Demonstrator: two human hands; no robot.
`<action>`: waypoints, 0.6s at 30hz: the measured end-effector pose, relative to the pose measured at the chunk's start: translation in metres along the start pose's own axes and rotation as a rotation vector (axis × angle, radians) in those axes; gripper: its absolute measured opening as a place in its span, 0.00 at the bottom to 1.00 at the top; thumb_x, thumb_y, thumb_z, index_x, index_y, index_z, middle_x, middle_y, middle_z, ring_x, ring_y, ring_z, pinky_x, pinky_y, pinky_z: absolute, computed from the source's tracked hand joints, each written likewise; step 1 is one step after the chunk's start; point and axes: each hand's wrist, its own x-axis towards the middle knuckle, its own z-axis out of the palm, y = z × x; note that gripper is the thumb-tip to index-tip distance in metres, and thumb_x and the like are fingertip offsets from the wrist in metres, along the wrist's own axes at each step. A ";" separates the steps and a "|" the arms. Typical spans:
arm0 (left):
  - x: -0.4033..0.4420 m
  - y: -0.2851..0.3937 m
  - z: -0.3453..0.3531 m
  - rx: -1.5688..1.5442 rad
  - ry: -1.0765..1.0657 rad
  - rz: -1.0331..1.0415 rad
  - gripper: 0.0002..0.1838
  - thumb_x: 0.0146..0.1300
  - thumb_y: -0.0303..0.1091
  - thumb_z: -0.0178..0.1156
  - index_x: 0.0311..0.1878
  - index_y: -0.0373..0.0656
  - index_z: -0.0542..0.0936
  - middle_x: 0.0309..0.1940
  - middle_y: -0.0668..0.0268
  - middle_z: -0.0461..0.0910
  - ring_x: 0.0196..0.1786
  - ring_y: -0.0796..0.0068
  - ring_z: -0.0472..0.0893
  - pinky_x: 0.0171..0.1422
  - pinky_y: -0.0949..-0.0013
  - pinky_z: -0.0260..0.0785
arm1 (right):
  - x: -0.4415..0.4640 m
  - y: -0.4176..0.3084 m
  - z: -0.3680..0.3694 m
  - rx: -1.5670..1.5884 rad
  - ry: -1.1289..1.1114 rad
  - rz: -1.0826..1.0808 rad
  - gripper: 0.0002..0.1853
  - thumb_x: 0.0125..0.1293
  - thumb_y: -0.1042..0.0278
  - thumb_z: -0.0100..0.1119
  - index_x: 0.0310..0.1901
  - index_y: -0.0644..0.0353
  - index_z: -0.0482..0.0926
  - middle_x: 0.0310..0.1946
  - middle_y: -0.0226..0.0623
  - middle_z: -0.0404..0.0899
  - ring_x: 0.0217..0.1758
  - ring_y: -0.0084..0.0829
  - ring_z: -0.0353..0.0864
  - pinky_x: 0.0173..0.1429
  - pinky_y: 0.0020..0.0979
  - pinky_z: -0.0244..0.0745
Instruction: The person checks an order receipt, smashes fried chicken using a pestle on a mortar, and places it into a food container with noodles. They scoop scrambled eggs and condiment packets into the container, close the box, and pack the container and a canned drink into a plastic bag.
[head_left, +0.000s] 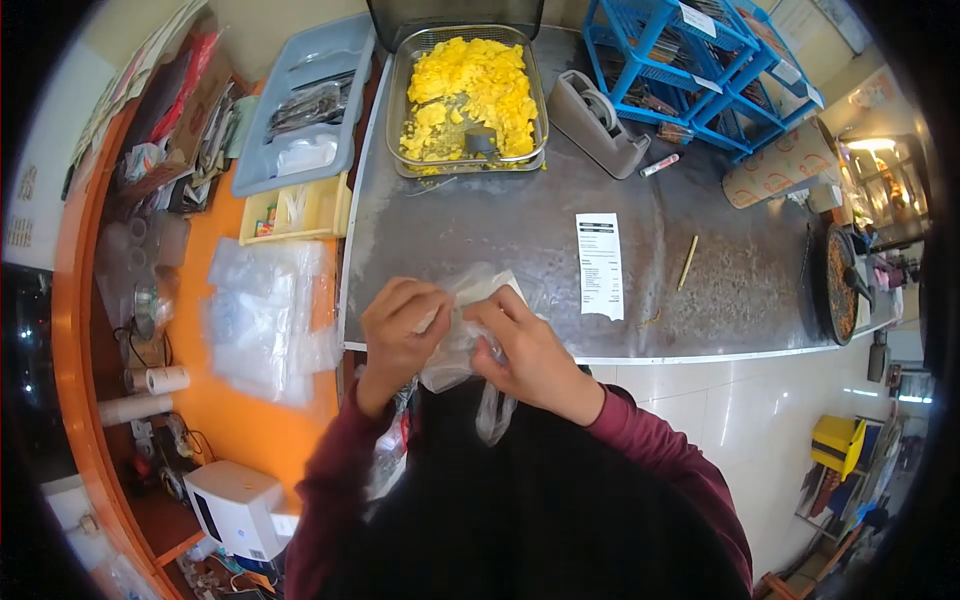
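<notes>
At the front edge of the metal counter (480,225), a thin translucent plastic bag (447,372) is between my two hands. My left hand (403,328) pinches the bag's top from the left, fingers curled. From the right, my right hand (528,352) grips it with thumb and fingers bent. One loose end of the bag hangs below my right hand, against my dark clothing. Something pale shows behind my right fingers, but I cannot make out what it is. A printed receipt (600,265) lies flat to the right of my hands.
A metal basket (398,140) of yellow food stands at the back. Nearby are a tape dispenser (597,125), a marker (660,165), a pen (687,263) and blue racks (655,60). Clear plastic bags (270,320) lie on the orange surface at left, below a yellow tray (325,210).
</notes>
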 end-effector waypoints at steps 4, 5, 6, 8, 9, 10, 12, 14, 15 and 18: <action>0.001 -0.001 0.024 -0.129 0.191 -0.163 0.09 0.50 0.19 0.69 0.36 0.39 0.85 0.33 0.63 0.83 0.34 0.69 0.80 0.33 0.72 0.73 | 0.016 0.003 -0.006 -0.054 -0.066 -0.053 0.18 0.55 0.77 0.58 0.49 0.64 0.72 0.37 0.47 0.69 0.33 0.54 0.78 0.36 0.47 0.76; 0.002 -0.003 0.029 -0.144 0.244 -0.171 0.09 0.51 0.18 0.69 0.37 0.39 0.86 0.33 0.63 0.83 0.34 0.70 0.80 0.32 0.72 0.72 | 0.020 0.004 -0.008 -0.056 -0.088 -0.067 0.18 0.55 0.77 0.58 0.49 0.65 0.72 0.36 0.47 0.69 0.33 0.54 0.78 0.36 0.48 0.75; 0.002 -0.003 0.034 -0.160 0.297 -0.180 0.09 0.51 0.18 0.69 0.37 0.39 0.86 0.33 0.62 0.83 0.33 0.71 0.79 0.31 0.73 0.72 | 0.023 0.006 -0.009 -0.047 -0.086 -0.088 0.18 0.55 0.77 0.58 0.49 0.65 0.72 0.36 0.47 0.69 0.33 0.54 0.78 0.36 0.47 0.75; 0.001 0.001 0.041 -0.147 0.366 -0.222 0.10 0.51 0.17 0.68 0.38 0.38 0.86 0.33 0.61 0.83 0.34 0.70 0.79 0.31 0.72 0.72 | 0.029 0.008 -0.012 -0.031 -0.087 -0.134 0.17 0.55 0.76 0.59 0.48 0.66 0.72 0.35 0.47 0.70 0.32 0.53 0.77 0.36 0.47 0.75; 0.001 0.003 0.045 -0.138 0.402 -0.245 0.10 0.51 0.17 0.68 0.38 0.38 0.86 0.33 0.61 0.83 0.34 0.70 0.79 0.32 0.72 0.72 | 0.029 0.008 -0.013 -0.019 -0.089 -0.140 0.17 0.55 0.77 0.59 0.47 0.66 0.72 0.35 0.46 0.70 0.33 0.53 0.77 0.36 0.47 0.75; 0.000 0.003 0.050 -0.143 0.443 -0.255 0.11 0.51 0.16 0.68 0.38 0.38 0.86 0.33 0.61 0.83 0.34 0.70 0.80 0.32 0.72 0.72 | 0.030 0.009 -0.015 -0.008 -0.092 -0.147 0.17 0.54 0.77 0.59 0.47 0.67 0.73 0.34 0.46 0.70 0.33 0.53 0.77 0.36 0.47 0.75; -0.002 0.005 0.059 -0.148 0.522 -0.280 0.11 0.51 0.16 0.68 0.38 0.38 0.86 0.33 0.61 0.83 0.35 0.69 0.80 0.32 0.72 0.72 | 0.029 0.010 -0.018 0.003 -0.107 -0.137 0.16 0.55 0.76 0.59 0.47 0.67 0.74 0.33 0.46 0.71 0.33 0.52 0.78 0.36 0.46 0.75; -0.004 0.011 0.060 -0.096 0.498 -0.279 0.11 0.51 0.16 0.68 0.38 0.38 0.86 0.34 0.62 0.83 0.37 0.68 0.80 0.35 0.71 0.73 | 0.026 0.012 -0.020 -0.002 -0.132 -0.108 0.16 0.56 0.76 0.59 0.47 0.67 0.75 0.33 0.46 0.71 0.33 0.51 0.78 0.37 0.46 0.75; -0.003 0.015 0.058 -0.069 0.487 -0.279 0.11 0.51 0.16 0.67 0.38 0.38 0.85 0.34 0.62 0.83 0.37 0.67 0.81 0.36 0.70 0.73 | 0.022 0.013 -0.022 0.035 -0.111 -0.111 0.15 0.57 0.75 0.60 0.47 0.67 0.76 0.33 0.46 0.73 0.33 0.50 0.79 0.37 0.44 0.76; 0.011 0.014 0.028 0.153 0.274 -0.059 0.11 0.51 0.17 0.68 0.38 0.38 0.85 0.35 0.62 0.83 0.40 0.65 0.82 0.42 0.66 0.75 | 0.014 0.031 -0.036 0.089 -0.002 -0.115 0.12 0.61 0.72 0.62 0.46 0.65 0.79 0.35 0.45 0.77 0.33 0.45 0.81 0.37 0.38 0.77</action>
